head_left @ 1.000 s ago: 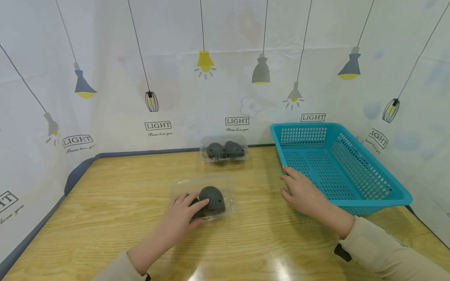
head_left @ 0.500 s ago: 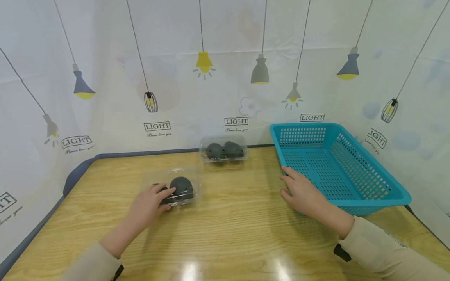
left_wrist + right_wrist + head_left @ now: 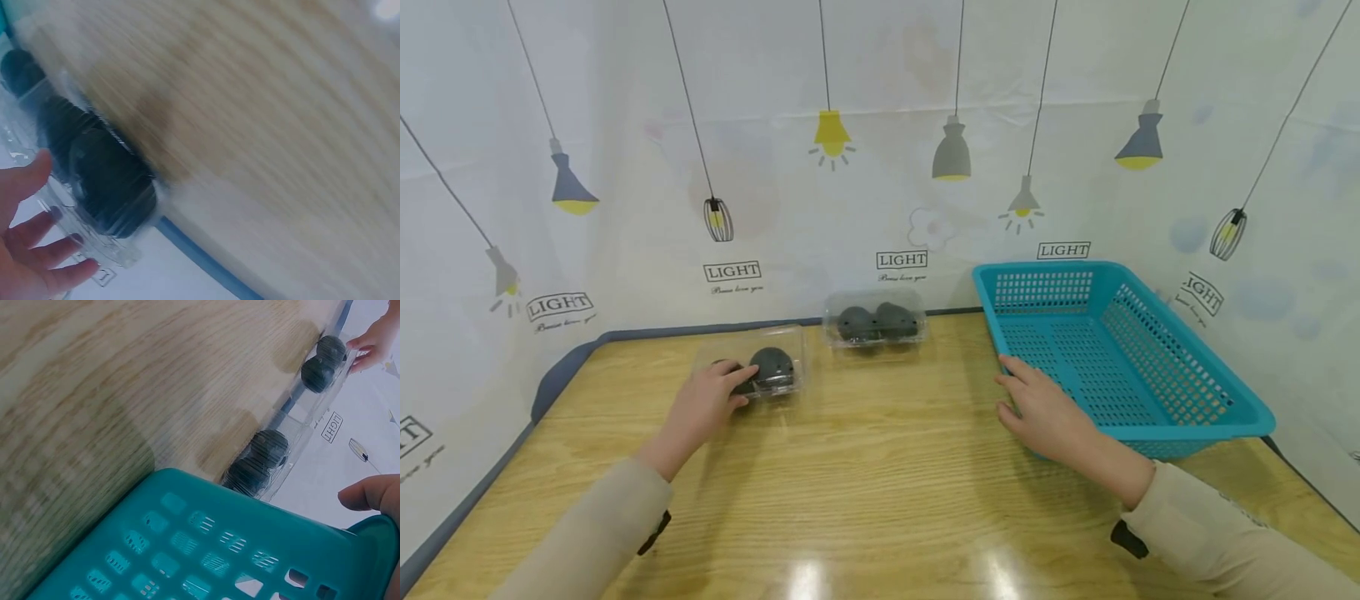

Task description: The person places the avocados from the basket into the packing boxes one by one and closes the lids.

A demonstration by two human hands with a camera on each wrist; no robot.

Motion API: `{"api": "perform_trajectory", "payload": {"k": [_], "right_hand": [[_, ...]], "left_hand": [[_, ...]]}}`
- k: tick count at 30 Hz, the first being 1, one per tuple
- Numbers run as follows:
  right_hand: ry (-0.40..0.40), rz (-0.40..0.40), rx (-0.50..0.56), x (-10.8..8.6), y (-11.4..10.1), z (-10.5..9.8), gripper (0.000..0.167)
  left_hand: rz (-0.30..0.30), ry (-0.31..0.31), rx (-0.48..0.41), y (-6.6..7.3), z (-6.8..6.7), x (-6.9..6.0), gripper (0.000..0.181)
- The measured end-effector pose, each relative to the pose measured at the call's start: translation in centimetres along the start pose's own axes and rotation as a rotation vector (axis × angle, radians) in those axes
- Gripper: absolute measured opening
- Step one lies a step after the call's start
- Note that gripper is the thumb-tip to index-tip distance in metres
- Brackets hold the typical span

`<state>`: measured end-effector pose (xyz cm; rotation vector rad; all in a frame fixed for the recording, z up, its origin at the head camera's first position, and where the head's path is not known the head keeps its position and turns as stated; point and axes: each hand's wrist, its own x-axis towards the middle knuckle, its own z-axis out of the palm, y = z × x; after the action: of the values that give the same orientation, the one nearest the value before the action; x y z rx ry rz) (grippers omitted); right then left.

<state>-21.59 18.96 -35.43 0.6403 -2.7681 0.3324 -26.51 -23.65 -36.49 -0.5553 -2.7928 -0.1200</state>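
At the back left of the table, my left hand (image 3: 703,400) holds a clear plastic box (image 3: 797,354) by its left end. Inside the box are two dark grey, rounded things (image 3: 772,367), one partly covered by the fingers. In the left wrist view, the thumb (image 3: 39,172) and fingers lie along the clear plastic. My right hand (image 3: 1045,408) rests its fingertips at the left rim of a turquoise plastic basket (image 3: 1225,431). A similar box (image 3: 831,321) with two dark rounded things (image 3: 895,320) stands by the back wall, just right of the held box.
The basket, with perforated walls, stands at the right of the wooden table (image 3: 887,483). A white printed cloth (image 3: 790,183) with lamp pictures hangs behind the table. A dark blue strip (image 3: 647,330) runs along the back edge.
My left hand has carried the box left and then back toward the wall, beside the other box. The right hand and the basket have stayed put.
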Motion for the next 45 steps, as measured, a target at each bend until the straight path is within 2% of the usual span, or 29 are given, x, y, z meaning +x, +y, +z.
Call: {"api": "perform_trajectory", "payload": {"k": [7,18,22,29,34,39,45], "right_hand": [[0.001,-0.002,0.017,0.0,-0.1,-0.2,0.038],[-0.017,0.03,0.047,-0.3,0.2,-0.2,0.039],[-0.022,0.031,0.057,-0.2,0.2,-0.1,0.04],[-0.028,0.036,0.078,-0.1,0.1,0.0,0.041],[-0.032,0.039,0.076,-0.1,0.0,0.1,0.041],[-0.029,0.038,0.073,0.0,0.1,0.1,0.041],[-0.026,0.043,0.078,-0.1,0.1,0.0,0.041]], "left_hand": [[-0.017,0.016,0.031,-1.7,1.1,2.3,0.049],[-0.127,0.027,-0.009,-2.2,2.2,5.0,0.045],[-0.147,0.013,-0.007,-2.5,2.2,5.2,0.044],[-0.11,0.041,0.036,-3.2,2.0,5.0,0.045],[-0.122,0.043,0.027,-3.5,2.3,4.8,0.045],[-0.09,0.072,0.033,-3.8,2.5,4.8,0.043],[-0.084,0.053,0.052,-3.9,2.6,5.1,0.044]]}}
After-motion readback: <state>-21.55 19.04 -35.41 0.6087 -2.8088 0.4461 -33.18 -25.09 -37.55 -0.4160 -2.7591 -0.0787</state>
